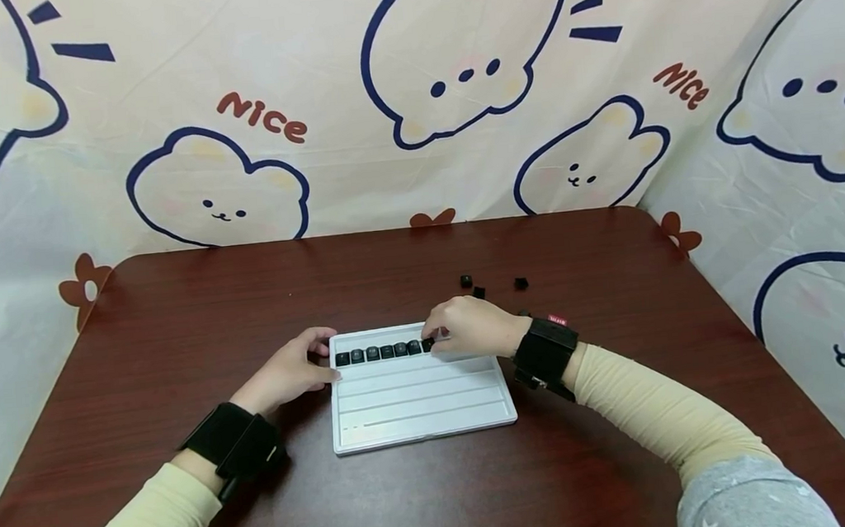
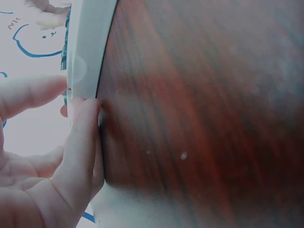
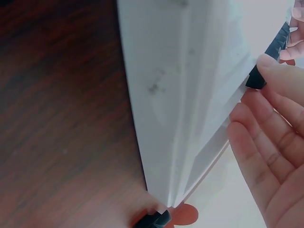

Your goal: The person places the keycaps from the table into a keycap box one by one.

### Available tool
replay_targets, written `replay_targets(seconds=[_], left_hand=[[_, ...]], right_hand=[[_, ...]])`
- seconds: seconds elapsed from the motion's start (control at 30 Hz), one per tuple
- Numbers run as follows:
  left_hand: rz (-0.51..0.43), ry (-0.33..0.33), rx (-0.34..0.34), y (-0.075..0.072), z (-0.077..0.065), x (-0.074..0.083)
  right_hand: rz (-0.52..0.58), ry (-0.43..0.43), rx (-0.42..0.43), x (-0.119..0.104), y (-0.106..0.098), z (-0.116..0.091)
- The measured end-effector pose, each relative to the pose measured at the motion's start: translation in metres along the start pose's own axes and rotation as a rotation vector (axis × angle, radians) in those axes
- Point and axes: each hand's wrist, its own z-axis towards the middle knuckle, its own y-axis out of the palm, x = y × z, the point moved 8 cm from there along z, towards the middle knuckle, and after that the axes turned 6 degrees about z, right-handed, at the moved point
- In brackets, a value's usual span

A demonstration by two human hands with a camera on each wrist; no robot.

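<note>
A shallow white tray (image 1: 422,408) with raised ridges lies on the table. Along its far ridge stands a row of black keycaps (image 1: 373,353), running from the left edge. My left hand (image 1: 289,371) holds the tray's left edge; in the left wrist view the thumb (image 2: 85,118) and a finger lie against it. At the right end of the row, my right hand (image 1: 475,327) pinches a black keycap (image 3: 256,79) between thumb and fingers. Its other fingers rest near the tray's far rim, and the hand partly covers the tray's far right corner.
Beyond the right hand lie several loose keycaps (image 1: 521,284) on the brown wooden table (image 1: 245,286); one is partly hidden by the wrist strap. A cloth (image 1: 356,178) printed with cartoon animals hangs behind the table and at its sides.
</note>
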Motion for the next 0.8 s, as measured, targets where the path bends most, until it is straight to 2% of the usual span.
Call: replay_targets(seconds=[0.47,0.8], left_hand=[[0.011,-0.002,0.003,0.0003,-0.0012,0.0023],[0.012,0.003,0.005,-0.0003,-0.0012,0.0017]], right_hand=[[-0.051,-0.002,-0.006,0.0015,0.0030,-0.0004],[-0.049,0.007,-0.012,0.0020,0.0021,-0.0022]])
